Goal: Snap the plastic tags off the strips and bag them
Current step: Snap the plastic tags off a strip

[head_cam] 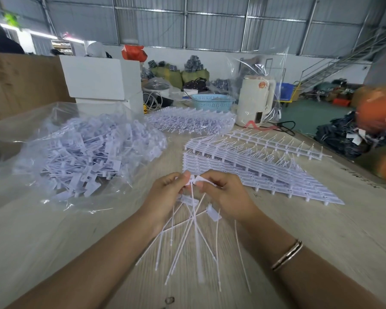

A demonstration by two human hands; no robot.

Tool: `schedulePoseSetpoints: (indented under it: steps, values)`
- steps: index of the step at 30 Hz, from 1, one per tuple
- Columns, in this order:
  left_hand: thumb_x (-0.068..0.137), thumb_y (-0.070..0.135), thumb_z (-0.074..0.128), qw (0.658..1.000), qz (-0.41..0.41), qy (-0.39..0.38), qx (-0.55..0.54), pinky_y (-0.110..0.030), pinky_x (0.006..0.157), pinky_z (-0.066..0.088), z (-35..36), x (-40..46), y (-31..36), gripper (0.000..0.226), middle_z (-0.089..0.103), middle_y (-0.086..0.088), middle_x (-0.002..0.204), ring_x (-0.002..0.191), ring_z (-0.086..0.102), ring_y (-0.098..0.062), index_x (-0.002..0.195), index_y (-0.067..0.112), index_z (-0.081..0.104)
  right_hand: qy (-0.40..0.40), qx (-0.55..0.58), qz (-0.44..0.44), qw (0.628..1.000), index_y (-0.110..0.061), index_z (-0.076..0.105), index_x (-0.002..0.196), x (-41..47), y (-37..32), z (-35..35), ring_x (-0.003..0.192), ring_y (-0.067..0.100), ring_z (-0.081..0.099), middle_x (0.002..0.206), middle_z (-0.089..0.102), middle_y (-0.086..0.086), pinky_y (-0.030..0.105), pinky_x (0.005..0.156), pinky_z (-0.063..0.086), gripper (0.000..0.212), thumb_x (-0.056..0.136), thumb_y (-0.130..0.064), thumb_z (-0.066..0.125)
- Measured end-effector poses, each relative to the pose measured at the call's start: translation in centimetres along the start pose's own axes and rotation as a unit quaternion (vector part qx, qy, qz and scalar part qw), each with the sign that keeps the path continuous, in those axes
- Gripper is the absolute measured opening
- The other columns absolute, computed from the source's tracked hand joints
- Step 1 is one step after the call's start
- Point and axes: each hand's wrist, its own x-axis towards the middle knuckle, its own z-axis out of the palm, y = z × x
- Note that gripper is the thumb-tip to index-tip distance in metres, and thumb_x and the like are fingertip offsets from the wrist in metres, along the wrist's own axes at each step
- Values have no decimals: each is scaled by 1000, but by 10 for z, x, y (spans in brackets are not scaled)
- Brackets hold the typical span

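I judge this to be the snapping step: both hands meet just in front of the stack of uncut strips [254, 166] and work one strip [193, 192] between them. My left hand [165, 195] pinches its top end with thumb and curled fingers. My right hand [225, 195] pinches the tag [197, 179] right beside it, fingertips nearly touching the left ones. The thin white tails fan down from the grip toward me over the table [321, 230].

Next, I think, comes a short twist to break the tag free, then a carry left of the stack to the open clear bag [80, 152], already heaped with loose tags. Both forearms reach forward, wrists close together and held above the table.
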Motion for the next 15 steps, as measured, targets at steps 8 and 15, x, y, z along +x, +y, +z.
schedulePoseSetpoints:
  steps: [8, 15]
  values:
    - [86, 39, 58, 998, 14, -4, 64, -28, 72, 41, -19, 7, -2, 30, 67, 5, 68, 71, 59, -10, 64, 19, 63, 22, 99, 19, 995, -13, 61, 79, -1, -6, -21, 48, 0, 43, 78, 60, 12, 17, 51, 33, 17, 91, -4, 53]
    - [89, 49, 49, 798, 195, 41, 569, -33, 75, 31, -26, 19, -27, 34, 51, 9, 74, 85, 46, -19, 80, 18, 57, -38, -42, 37, 998, -16, 63, 113, -1, 5, -16, 72, 7, 46, 82, 45, -4, 18, 69, 34, 45, 84, 16, 47]
